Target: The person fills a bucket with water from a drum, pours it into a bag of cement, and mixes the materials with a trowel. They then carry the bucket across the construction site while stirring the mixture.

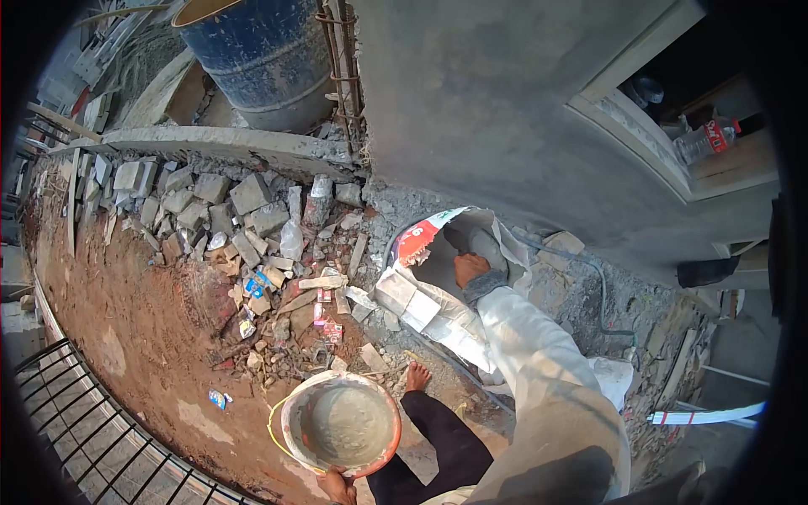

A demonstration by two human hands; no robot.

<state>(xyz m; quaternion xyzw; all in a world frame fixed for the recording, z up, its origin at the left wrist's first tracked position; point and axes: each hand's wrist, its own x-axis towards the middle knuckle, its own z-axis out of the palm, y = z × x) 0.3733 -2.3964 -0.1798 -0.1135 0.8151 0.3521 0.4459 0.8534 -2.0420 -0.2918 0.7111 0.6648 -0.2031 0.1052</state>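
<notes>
My left hand (337, 486) is closed on the near rim of an orange bucket (394, 438), which holds wet grey cement mix (349, 421). The bucket's yellow handle (276, 429) hangs along its left side. My right hand (471, 269) reaches into an open paper cement sack (438, 316) against the wall, its fingers curled over the grey powder. What the fingers hold, if anything, is hidden. Red and green print shows on the sack's torn upper edge.
Broken blocks and rubble (219, 210) lie left of the sack. A blue drum (269, 67) stands behind a low ledge. A metal grille (93, 421) is at lower left. A hose (602, 286) runs along the grey wall (471, 109). A plastic bottle (703, 141) lies in the window opening.
</notes>
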